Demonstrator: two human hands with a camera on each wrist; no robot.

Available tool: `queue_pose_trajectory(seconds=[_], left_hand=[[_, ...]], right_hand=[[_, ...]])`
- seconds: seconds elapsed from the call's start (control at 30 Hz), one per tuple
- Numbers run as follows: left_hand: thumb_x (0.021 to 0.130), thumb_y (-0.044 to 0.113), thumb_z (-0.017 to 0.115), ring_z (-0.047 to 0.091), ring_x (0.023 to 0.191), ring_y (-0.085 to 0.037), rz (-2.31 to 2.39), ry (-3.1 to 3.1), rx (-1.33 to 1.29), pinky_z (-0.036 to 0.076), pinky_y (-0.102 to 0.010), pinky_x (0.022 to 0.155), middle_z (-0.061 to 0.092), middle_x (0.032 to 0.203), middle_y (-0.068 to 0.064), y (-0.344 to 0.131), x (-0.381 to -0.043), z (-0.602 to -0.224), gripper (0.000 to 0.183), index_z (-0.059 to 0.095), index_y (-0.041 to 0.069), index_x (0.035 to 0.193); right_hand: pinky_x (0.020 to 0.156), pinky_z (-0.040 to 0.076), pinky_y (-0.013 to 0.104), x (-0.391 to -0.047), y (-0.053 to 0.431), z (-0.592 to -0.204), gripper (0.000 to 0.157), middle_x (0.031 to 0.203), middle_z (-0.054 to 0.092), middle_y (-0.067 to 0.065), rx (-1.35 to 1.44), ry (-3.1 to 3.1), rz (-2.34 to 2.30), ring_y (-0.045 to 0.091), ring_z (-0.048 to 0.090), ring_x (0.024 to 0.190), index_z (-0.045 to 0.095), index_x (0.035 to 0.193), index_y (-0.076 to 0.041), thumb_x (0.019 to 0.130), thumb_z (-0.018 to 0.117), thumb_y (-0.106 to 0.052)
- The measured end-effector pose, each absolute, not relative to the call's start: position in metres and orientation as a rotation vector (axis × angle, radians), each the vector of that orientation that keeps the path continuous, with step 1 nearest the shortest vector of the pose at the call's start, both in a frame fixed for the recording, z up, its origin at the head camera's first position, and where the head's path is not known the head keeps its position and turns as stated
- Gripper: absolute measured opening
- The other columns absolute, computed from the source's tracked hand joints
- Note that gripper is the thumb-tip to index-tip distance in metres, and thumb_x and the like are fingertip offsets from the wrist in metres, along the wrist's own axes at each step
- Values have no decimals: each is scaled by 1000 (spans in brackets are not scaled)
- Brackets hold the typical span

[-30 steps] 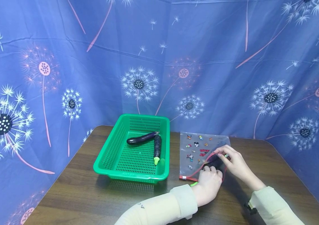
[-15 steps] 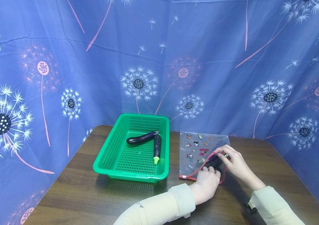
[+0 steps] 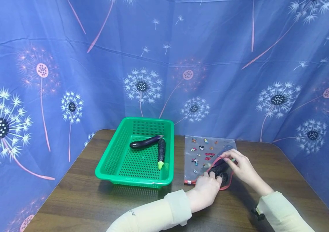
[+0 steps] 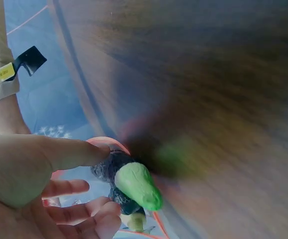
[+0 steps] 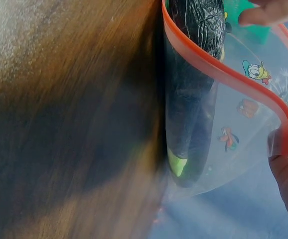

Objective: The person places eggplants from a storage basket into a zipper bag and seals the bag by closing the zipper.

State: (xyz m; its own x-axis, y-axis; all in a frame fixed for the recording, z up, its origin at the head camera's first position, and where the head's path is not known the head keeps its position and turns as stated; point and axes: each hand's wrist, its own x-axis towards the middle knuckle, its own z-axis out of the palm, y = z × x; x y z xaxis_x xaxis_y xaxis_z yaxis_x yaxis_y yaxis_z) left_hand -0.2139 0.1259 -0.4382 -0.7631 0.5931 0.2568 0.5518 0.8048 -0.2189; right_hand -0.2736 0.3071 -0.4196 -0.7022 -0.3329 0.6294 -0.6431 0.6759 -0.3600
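A clear zip bag [image 3: 191, 158] printed with small cartoon figures lies on the table at the right, its red-edged mouth spread. My right hand [image 3: 241, 166] pinches the red zip edge [image 5: 263, 92] and holds it up. At the mouth is my left hand [image 3: 206, 191], thumb and fingers loosely bent beside a dark, wrinkled vegetable [image 4: 134, 186] with a green stem end. In the right wrist view, left fingers [image 5: 268, 12] show a gap from that wrinkled vegetable [image 5: 199, 30]. Deeper inside, another long dark vegetable [image 5: 184, 114] with a pale green tip shows through the plastic.
Left of the bag stands a green perforated basket [image 3: 135, 181]. In it lie a glossy purple eggplant [image 3: 144, 143] and a dark wrinkled vegetable [image 3: 161, 151] with a green tip. A blue dandelion-print cloth [image 3: 164, 64] hangs behind the wooden table [image 3: 74, 193].
My left hand has drawn back to the left from the bag's mouth, and more of the dark vegetables inside shows. The right hand keeps its pinch on the red edge.
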Motion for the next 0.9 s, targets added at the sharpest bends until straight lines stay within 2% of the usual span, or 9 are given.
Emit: queue_pose_trajectory(seconds=[0.27, 0.67, 0.9], left_hand=[[79, 32, 71, 53, 72, -11, 185, -2601, -909, 39, -24, 47, 55, 88, 4, 107, -210, -438, 24, 55, 25, 94], [83, 28, 67, 52, 82, -14, 197, -2520, -1063, 39, -25, 52, 56, 93, 3, 80, -205, -442, 21, 57, 26, 101], [82, 28, 67, 52, 80, -15, 195, -2497, -1104, 38, -27, 54, 56, 92, 3, 71, -203, -445, 21, 57, 26, 100]], right_hand=[[60, 42, 14, -274, 306, -420, 29, 94, 63, -7, 742, -2364, 798, -3, 53, 81, 67, 95, -17, 80, 66, 8], [60, 41, 15, -270, 305, -419, 25, 95, 62, -7, 703, -2386, 820, -2, 53, 84, 67, 96, -17, 83, 65, 4], [60, 43, 16, -268, 305, -418, 24, 96, 62, -7, 695, -2398, 838, -2, 53, 84, 67, 96, -16, 84, 64, 4]])
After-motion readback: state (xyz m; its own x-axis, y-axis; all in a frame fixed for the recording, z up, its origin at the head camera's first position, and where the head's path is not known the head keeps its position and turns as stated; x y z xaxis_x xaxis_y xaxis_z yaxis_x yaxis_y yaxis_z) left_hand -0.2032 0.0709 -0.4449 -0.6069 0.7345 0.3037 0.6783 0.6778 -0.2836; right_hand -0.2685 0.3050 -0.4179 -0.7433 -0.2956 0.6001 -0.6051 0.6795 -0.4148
